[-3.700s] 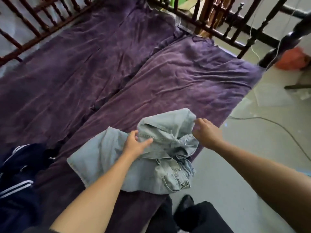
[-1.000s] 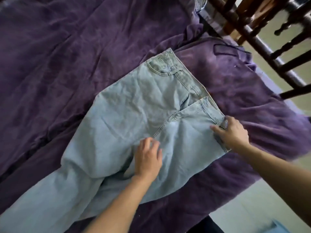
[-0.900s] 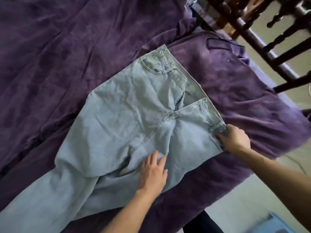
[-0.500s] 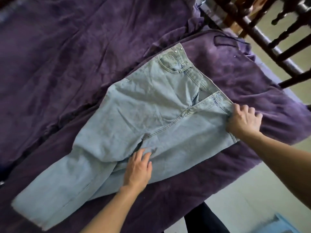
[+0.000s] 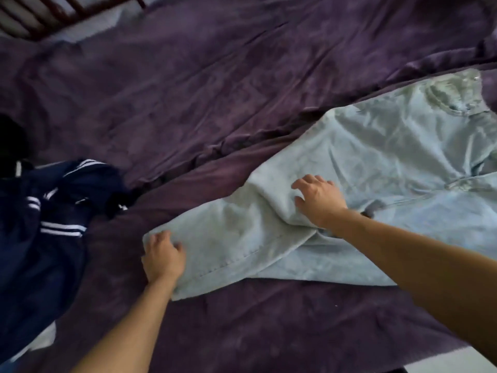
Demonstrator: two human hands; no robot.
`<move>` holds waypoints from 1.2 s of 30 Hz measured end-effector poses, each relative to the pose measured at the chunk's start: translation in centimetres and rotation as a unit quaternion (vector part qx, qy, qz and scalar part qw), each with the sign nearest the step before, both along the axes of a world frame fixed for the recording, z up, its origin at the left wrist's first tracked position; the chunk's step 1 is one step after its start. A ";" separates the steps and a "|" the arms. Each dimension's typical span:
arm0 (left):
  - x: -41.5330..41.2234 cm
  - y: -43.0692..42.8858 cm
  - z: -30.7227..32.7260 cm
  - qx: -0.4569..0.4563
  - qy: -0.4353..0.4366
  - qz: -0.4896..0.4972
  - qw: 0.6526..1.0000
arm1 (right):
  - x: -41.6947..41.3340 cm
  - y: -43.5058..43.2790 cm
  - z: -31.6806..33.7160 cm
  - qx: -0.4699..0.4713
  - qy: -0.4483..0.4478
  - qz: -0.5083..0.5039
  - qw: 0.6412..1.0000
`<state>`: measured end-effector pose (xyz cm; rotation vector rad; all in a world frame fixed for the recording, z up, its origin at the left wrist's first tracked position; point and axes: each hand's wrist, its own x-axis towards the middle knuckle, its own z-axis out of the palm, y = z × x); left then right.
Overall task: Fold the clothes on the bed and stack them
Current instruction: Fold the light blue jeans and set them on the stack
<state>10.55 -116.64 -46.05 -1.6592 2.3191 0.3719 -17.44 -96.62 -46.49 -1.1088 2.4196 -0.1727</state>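
Observation:
A pair of light blue jeans (image 5: 376, 162) lies spread on the purple bed cover (image 5: 215, 90), waistband at the far right, legs running down to the left. My left hand (image 5: 162, 258) grips the hem end of the legs, fingers curled on the cloth. My right hand (image 5: 320, 200) rests on the thigh part of the jeans, fingers spread and slightly bent, where the cloth bunches into a fold. A dark navy garment with white stripes (image 5: 45, 216) lies crumpled at the left.
The wooden bed rail (image 5: 40, 14) shows at the top left corner. A strip of pale floor (image 5: 457, 364) appears at the bottom right, past the bed's near edge. Wrinkled purple cover fills the far side of the bed.
The view has swung left along the jeans. My left hand went from the crotch area to the leg hem, and my right hand left the waistband for the thigh.

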 end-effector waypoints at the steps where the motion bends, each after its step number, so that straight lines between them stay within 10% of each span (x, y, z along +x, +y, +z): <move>1: 1.1 -2.3 -0.8 -0.007 -0.015 -0.011 1.000 | 0.8 -2.3 -0.6 -0.015 0.013 0.009 1.000; 8: 3.8 -9.3 -4.1 0.149 0.077 -0.121 0.978 | 3.3 -12.5 -5.1 0.100 0.048 0.036 0.993; 14: -0.1 -18.8 1.3 -0.074 0.188 -0.163 0.966 | 3.0 -13.5 -2.9 -0.024 0.140 -0.075 0.987; 19: -3.0 -22.2 0.0 -0.069 0.084 -0.107 0.988 | 3.9 -16.4 -1.1 -0.066 0.137 -0.102 0.983; 23: 0.4 -13.2 -1.7 -0.075 0.185 -0.219 0.955 | 9.9 -11.1 -1.3 -0.143 0.099 -0.073 0.982; 30: 7.4 -1.1 -5.5 0.101 0.178 0.050 0.978 | 19.5 3.6 -5.5 0.073 0.039 0.004 0.997; 36: 9.7 -2.3 -1.8 0.054 0.343 0.068 0.935 | 16.8 4.7 -3.9 -0.064 0.062 -0.141 0.986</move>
